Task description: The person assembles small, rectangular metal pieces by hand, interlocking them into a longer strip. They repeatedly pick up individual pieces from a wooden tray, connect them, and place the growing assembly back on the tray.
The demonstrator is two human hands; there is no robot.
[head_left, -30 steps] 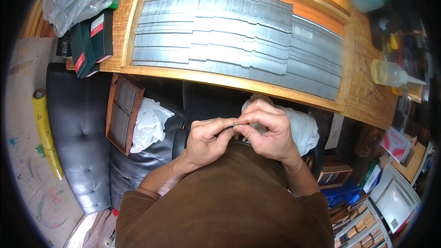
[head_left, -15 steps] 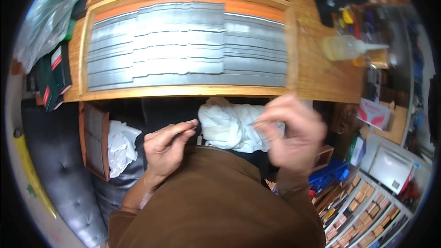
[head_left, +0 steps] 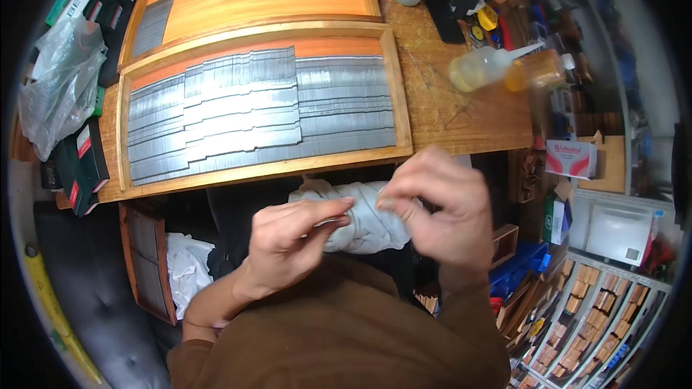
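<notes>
While right hand (head_left: 453, 209) curls, left hand (head_left: 290, 238) seemingly pinches.

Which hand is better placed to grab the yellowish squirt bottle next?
Probably the right hand: it is nearer the yellowish squirt bottle at the right end of the wooden table. The left hand is farther away.

- A workshop, by its fittings.
- Worn wooden bench (head_left: 461, 126) carrying shallow trays (head_left: 401, 90) with rows of thin grey metal pieces (head_left: 346, 101).
- Nozzle bottle (head_left: 476, 70) of yellowish liquid, beside a yellow tool (head_left: 488, 17).
- Metal rack (head_left: 620, 271) of small wooden blocks (head_left: 597, 319).
- Dark cartons (head_left: 90, 148) at the bench's left end.
</notes>
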